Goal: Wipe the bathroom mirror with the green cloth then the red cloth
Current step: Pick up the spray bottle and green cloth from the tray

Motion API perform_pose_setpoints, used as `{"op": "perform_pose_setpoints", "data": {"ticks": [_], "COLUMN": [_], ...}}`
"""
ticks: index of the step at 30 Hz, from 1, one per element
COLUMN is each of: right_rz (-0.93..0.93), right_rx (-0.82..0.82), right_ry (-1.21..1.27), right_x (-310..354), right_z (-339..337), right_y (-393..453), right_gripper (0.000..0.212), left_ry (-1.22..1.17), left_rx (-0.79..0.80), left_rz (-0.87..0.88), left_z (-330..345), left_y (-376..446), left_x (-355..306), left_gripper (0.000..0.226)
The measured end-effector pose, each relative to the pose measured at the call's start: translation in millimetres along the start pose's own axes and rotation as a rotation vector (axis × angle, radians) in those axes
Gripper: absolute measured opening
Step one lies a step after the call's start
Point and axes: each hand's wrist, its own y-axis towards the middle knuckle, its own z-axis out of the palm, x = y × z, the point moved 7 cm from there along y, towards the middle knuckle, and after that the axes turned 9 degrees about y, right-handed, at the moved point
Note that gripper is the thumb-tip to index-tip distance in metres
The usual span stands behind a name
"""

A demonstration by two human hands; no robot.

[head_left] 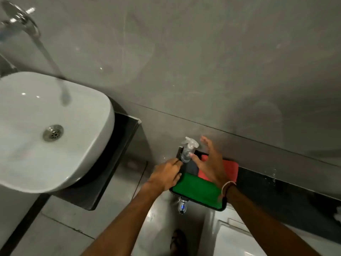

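Note:
A black tray (222, 209) rests on a dark ledge low in the middle of the view. A folded green cloth (197, 189) lies at the tray's near end, and a folded red cloth (230, 169) lies at its far end. A small clear spray bottle (187, 151) stands upright at the tray's far left corner. My left hand (166, 175) grips the tray's left edge beside the bottle. Over the red cloth my right hand (209, 163) hovers with fingers spread, its thumb just right of the bottle. No mirror is in view.
A white basin (88, 126) on a black counter (118, 157) fills the left, with a chrome spout (46, 54) above it. A grey tiled wall (203, 71) runs behind. A white toilet tank (239, 241) sits under the tray, and a foot (177, 239) shows on the floor.

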Motion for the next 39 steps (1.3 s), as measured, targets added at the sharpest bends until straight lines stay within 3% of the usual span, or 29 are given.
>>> {"op": "perform_pose_setpoints", "data": {"ticks": [6,9,11,14,16,18,21,23,26,28,30,33,35,39], "right_rz": [-0.164,-0.203,-0.196,-0.278,-0.303,-0.326,-0.333,-0.392,-0.45,-0.475,-0.474,-0.487,-0.442,-0.56], "right_rx": [0.275,0.433,0.456,0.31,0.173,0.023,-0.108,-0.093,0.024,0.113,0.211,0.291,0.374,0.451], "right_ry": [-0.073,-0.131,-0.165,-0.142,-0.06,0.015,0.206,0.359,0.573,0.65,0.675,0.774,0.827,0.707], "right_x": [-12.3,-18.2,-21.8,-10.3,-0.7,13.7,52.6,88.3,146.8,197.2,243.5,313.8,347.5,417.7], "right_z": [36.0,54.7,60.2,50.8,37.9,20.1,-5.3,-14.2,-20.1,-21.5,-14.8,-4.3,5.7,23.6], "right_y": [28.8,36.5,38.9,32.2,22.7,14.6,4.8,-4.0,-17.7,-27.7,-33.2,-56.2,-64.8,-82.7], "right_gripper": [0.082,0.077,0.081,0.081,0.066,0.049,0.04,0.041,0.082,0.096,0.087,0.054,0.054,0.069], "left_ry": [0.291,0.355,0.359,0.318,0.231,-0.052,-0.578,-0.75,-0.813,-0.776,-0.758,-0.669,-0.619,-0.533], "left_rx": [0.172,0.117,0.073,0.046,0.025,0.042,0.103,0.107,0.066,-0.01,-0.086,-0.236,-0.348,-0.474], "left_rz": [0.066,0.078,0.067,0.04,0.033,0.004,-0.031,-0.025,0.028,0.058,0.071,0.05,0.01,0.003], "left_z": [60.8,75.2,79.2,79.4,75.6,60.2,30.0,-1.1,-69.5,-143.8,-219.6,-332.3,-391.8,-487.4], "left_y": [43.0,46.9,46.7,42.6,39.5,33.4,16.1,1.3,-22.9,-51.5,-78.0,-134.8,-159.2,-210.8], "left_x": [-10.9,-13.7,-14.7,-18.6,-20.0,-17.9,-15.3,-15.3,-7.2,12.3,34.8,70.3,87.1,111.7], "left_gripper": [0.07,0.069,0.065,0.056,0.05,0.046,0.033,0.031,0.038,0.04,0.033,0.013,0.008,0.023]}}
